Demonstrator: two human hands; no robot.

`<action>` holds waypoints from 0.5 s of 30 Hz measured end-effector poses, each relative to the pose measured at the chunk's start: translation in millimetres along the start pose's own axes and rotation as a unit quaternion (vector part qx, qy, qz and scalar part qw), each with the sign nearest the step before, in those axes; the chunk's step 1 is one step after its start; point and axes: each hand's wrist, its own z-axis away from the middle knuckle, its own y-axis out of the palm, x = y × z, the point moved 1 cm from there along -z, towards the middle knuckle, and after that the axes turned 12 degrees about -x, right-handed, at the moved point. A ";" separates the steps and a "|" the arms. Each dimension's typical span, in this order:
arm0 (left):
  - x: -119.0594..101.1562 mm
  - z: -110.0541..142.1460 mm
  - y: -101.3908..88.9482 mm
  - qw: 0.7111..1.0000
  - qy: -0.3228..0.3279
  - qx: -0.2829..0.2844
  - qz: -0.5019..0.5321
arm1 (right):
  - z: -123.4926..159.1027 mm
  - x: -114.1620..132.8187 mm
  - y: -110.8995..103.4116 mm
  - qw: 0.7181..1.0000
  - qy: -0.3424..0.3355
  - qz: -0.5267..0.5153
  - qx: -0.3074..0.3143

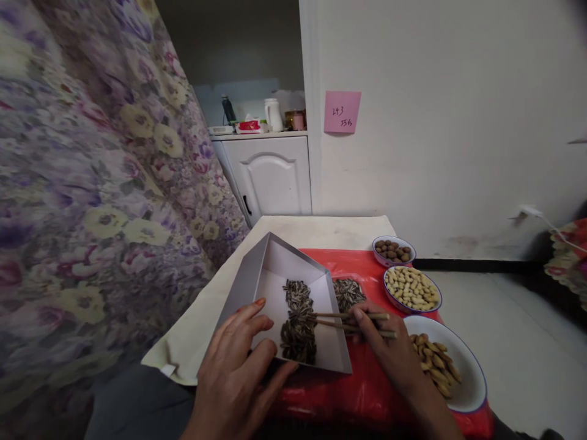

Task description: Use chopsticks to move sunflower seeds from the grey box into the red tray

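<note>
A grey-white open box (275, 263) stands tilted on the table, with a patch of striped sunflower seeds (298, 318) along its floor. My left hand (241, 360) grips the box by its near left edge, fingers bent over the rim and thumb along the front. Between the fingers of my right hand (378, 336) is a pair of wooden chopsticks (334, 320). Their tips reach over the box's right wall and touch the seeds inside. Just right of the box lies another heap of sunflower seeds (348, 292), partly hidden by the box and my right hand.
Along the table's right side stand a bowl of brown round nuts (393, 251), a bowl of peanuts (413, 288) and a larger white bowl (468, 373) of long tan pods. Red plastic (330, 391) covers part of the table (321, 229). A floral curtain (114, 183) hangs at left.
</note>
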 end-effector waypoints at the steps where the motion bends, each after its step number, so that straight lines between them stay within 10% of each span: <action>1: -0.1 -0.2 -0.1 1.000 0.000 0.001 0.001 | -0.2 0.3 -0.5 1.000 0.000 0.002 -0.002; 15: 0.3 1.4 0.8 1.000 0.000 -0.007 -0.003 | 1.7 0.5 -41.8 0.988 0.020 0.005 -0.150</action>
